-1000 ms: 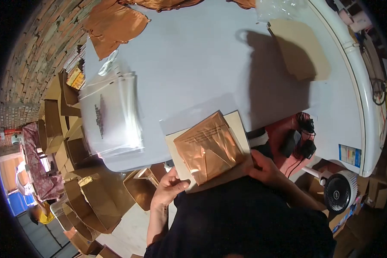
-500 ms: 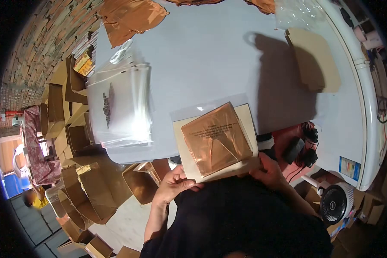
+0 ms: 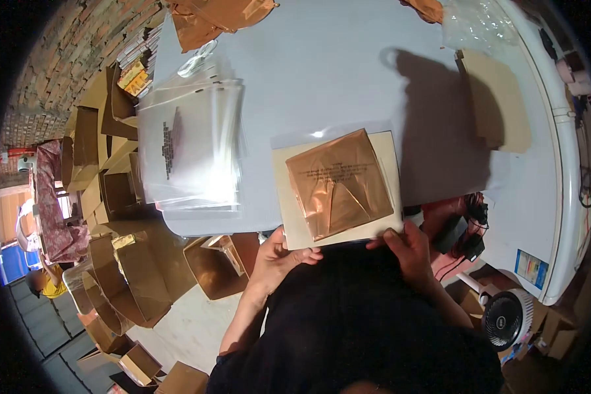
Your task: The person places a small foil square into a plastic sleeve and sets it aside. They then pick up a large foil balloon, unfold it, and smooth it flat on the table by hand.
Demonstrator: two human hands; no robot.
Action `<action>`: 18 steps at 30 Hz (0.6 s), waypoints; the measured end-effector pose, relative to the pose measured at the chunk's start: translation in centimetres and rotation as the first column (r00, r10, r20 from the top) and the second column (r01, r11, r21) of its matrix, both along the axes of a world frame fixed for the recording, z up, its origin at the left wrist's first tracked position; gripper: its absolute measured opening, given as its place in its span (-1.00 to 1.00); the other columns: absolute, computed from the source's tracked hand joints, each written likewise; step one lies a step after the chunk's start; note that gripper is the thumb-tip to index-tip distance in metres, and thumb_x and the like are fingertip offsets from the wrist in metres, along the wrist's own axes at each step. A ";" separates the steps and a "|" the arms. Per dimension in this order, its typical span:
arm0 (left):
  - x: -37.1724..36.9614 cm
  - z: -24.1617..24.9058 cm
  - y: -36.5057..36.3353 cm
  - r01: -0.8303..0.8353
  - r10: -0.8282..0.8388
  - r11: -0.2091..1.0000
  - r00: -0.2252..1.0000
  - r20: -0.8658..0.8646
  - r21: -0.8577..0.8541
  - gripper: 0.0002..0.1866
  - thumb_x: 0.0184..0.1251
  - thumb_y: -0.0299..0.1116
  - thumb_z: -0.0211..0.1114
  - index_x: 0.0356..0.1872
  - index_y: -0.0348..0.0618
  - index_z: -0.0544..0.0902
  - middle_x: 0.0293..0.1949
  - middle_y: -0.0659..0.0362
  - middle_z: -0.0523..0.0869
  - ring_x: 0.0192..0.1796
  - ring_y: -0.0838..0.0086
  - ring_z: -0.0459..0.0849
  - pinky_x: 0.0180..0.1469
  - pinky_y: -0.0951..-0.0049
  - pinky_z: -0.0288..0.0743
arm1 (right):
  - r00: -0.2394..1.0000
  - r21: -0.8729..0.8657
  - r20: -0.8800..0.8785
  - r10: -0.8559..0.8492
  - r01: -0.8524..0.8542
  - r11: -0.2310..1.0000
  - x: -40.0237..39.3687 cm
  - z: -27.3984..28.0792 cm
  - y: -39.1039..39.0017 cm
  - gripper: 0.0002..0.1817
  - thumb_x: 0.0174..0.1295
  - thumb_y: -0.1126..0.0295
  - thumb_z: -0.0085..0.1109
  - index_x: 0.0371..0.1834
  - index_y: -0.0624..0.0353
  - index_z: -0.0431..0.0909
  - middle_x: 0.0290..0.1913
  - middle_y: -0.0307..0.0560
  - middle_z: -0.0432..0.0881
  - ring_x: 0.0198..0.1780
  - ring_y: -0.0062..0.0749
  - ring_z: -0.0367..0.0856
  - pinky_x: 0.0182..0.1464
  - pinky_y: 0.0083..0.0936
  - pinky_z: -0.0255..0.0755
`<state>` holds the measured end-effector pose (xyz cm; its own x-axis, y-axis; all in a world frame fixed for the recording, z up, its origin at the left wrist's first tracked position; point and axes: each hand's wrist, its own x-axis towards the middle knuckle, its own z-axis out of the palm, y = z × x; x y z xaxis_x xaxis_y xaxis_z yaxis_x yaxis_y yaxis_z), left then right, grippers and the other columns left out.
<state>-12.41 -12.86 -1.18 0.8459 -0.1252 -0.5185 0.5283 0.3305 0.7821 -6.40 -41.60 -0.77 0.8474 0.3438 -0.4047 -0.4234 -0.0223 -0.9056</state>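
A clear plastic bag with printed text holds a cream card (image 3: 391,217) and a folded copper-coloured packet (image 3: 341,184), which lies slightly tilted on the card. My left hand (image 3: 276,259) grips the bag's lower left corner, thumb on top. At the lower right corner my right hand (image 3: 410,249) pinches the edge between thumb and fingers. The bag is over the near edge of the pale table (image 3: 322,79). To its left lies a stack of clear printed plastic bags (image 3: 197,144).
Copper-coloured wrapping (image 3: 223,20) lies at the far left of the table. Cream cards (image 3: 496,98) and clear plastic (image 3: 479,26) are at the right. Open cardboard boxes (image 3: 144,276) stand left, a fan (image 3: 505,318) lower right. Another person (image 3: 51,282) is far left.
Both hands and the bagged card have moved slightly up and to the right in view. The grip looks the same, and the camera view has shifted a little.
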 end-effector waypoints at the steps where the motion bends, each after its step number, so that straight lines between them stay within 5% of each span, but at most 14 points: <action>1: 0.1 -0.1 -0.2 -0.042 0.041 0.999 0.999 -0.011 -0.012 -0.60 0.45 -0.53 0.37 0.24 -0.32 0.51 -0.07 0.01 0.79 -0.02 0.26 0.82 0.05 0.30 0.74 | 1.000 0.012 0.008 -0.014 0.014 1.000 0.1 0.0 0.1 -0.75 0.58 0.38 0.04 0.07 0.39 0.50 -0.08 0.05 0.73 -0.05 -0.32 0.77 0.10 -0.35 0.61; 12: 0.5 -0.6 -0.4 -0.002 0.002 0.999 1.000 0.001 -0.052 -0.66 0.53 -0.35 0.33 0.16 -0.35 0.58 -0.10 -0.04 0.81 -0.06 0.23 0.83 0.00 0.28 0.76 | 0.998 -0.004 0.012 -0.070 0.070 0.998 1.0 -0.2 0.7 -0.70 0.51 0.30 0.12 0.04 0.36 0.48 -0.12 -0.01 0.74 -0.14 -0.41 0.74 0.03 -0.41 0.61; 15: 0.3 -0.9 -0.4 0.002 -0.002 0.999 1.000 0.007 -0.034 -0.65 0.55 -0.30 0.32 0.16 -0.35 0.58 -0.10 -0.04 0.81 -0.06 0.23 0.84 -0.01 0.28 0.76 | 0.993 -0.199 0.074 -0.093 0.106 0.974 0.7 0.0 0.2 -0.65 0.43 0.26 0.26 0.08 0.30 0.49 -0.22 -0.05 0.71 -0.24 -0.42 0.70 -0.03 -0.41 0.59; 18: 0.1 -1.3 -0.4 -0.001 0.001 0.999 1.000 0.004 -0.035 -0.65 0.56 -0.28 0.32 0.15 -0.34 0.60 -0.10 -0.04 0.81 -0.07 0.24 0.84 -0.02 0.29 0.76 | 0.881 -0.504 0.472 0.030 0.241 0.830 0.3 0.4 -0.6 -0.53 0.33 0.20 0.42 0.16 0.20 0.50 -0.22 -0.02 0.65 -0.21 -0.30 0.65 -0.05 -0.31 0.53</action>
